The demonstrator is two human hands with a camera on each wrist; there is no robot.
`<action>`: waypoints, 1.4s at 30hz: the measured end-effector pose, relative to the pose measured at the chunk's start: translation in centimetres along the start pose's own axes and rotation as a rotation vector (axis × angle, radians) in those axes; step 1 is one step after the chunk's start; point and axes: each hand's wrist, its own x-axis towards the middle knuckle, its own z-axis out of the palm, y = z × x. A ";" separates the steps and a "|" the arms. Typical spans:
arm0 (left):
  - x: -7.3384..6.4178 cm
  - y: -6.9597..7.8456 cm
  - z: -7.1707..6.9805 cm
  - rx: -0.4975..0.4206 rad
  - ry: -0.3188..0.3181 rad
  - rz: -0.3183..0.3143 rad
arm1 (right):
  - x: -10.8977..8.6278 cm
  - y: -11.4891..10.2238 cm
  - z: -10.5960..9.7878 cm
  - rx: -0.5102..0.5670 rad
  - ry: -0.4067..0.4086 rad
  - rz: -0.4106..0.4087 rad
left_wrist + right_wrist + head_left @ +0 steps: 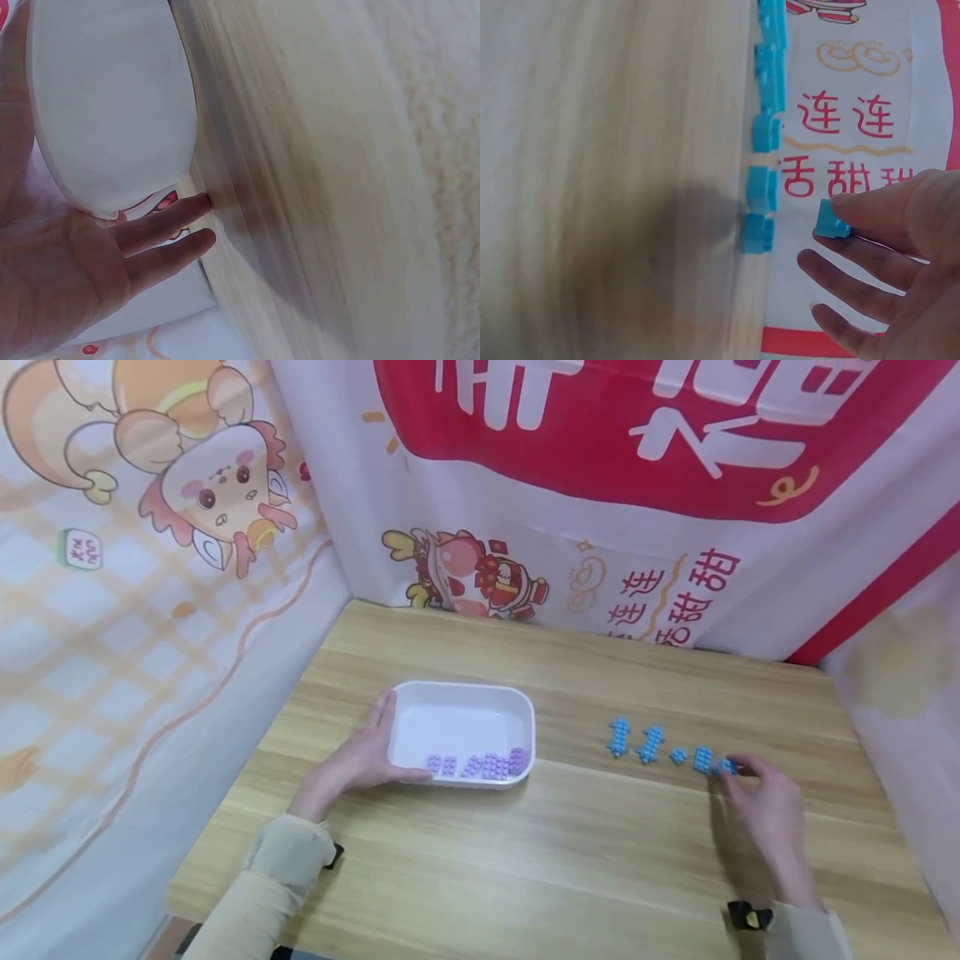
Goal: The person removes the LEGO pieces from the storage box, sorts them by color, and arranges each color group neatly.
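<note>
My left hand (367, 747) holds the left end of a white tray (462, 685), its thumb at the near rim and fingers along the left side. In the left wrist view, two fingers (169, 259) stretch past the tray toward the wooden table. Several purple toy bricks (495, 767) lie along the tray's near side. My right hand (772, 797) pinches a small blue toy brick (829, 220) between thumb and index finger, its other fingers spread. That hand is at the right end of a row of blue bricks, beside a small blue brick (757, 234).
Two long blue pieces with side knobs (618, 737), a small blue piece (678, 756) and a blue rectangular brick (702, 760) stand in the row on the wooden table (480, 860). Printed cloth (465, 485) hangs behind the table and at the left.
</note>
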 end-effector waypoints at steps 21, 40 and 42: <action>-0.1 -0.4 0.3 0.014 0.011 0.025 | 0.4 4.1 0.0 -0.181 -0.160 0.156; -0.1 -0.4 0.3 0.001 -0.007 0.000 | 0.7 1.0 0.8 -0.034 0.011 -0.075; 0.0 -0.4 0.3 -0.002 -0.007 -0.005 | 1.2 -1.2 1.2 0.043 0.084 -0.205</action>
